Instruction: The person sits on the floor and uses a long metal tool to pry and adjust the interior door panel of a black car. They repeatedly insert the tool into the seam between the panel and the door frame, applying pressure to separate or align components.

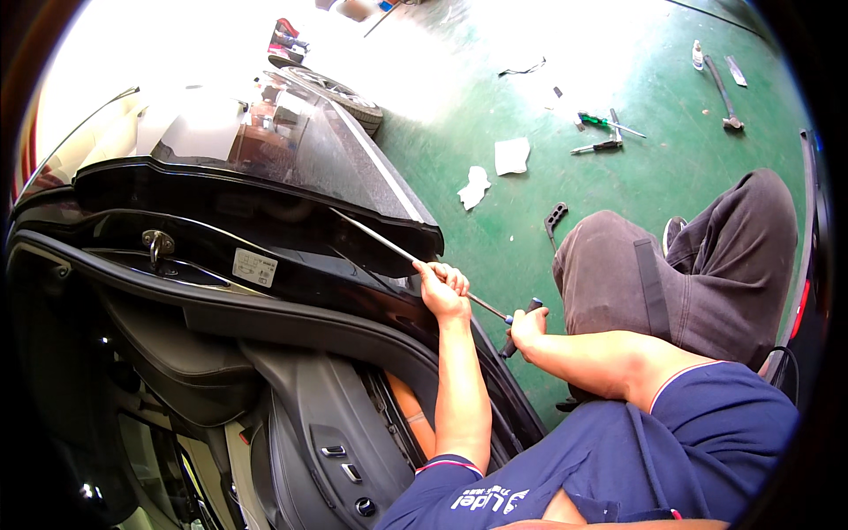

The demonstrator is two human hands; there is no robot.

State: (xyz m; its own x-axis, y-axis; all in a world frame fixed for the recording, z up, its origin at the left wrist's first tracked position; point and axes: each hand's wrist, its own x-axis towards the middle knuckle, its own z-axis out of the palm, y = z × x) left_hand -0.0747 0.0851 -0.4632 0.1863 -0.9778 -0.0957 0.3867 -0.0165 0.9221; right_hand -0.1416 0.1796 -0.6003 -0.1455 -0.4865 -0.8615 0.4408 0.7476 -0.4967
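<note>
A long thin metal rod with a dark T-shaped handle runs diagonally beside the black car body. My left hand is closed round the rod's middle. Its far end reaches to the edge of the dark panel below the glass; whether the tip touches or enters it, I cannot tell. My right hand is wrapped round the T-handle, at the near end of the rod. A metal striker and a white label sit on the door frame left of the rod.
Black seats show inside the car. A wheel stands beyond the panel. On the green floor lie a hammer, screwdrivers, a small bottle, white papers and a black-handled tool near my knee.
</note>
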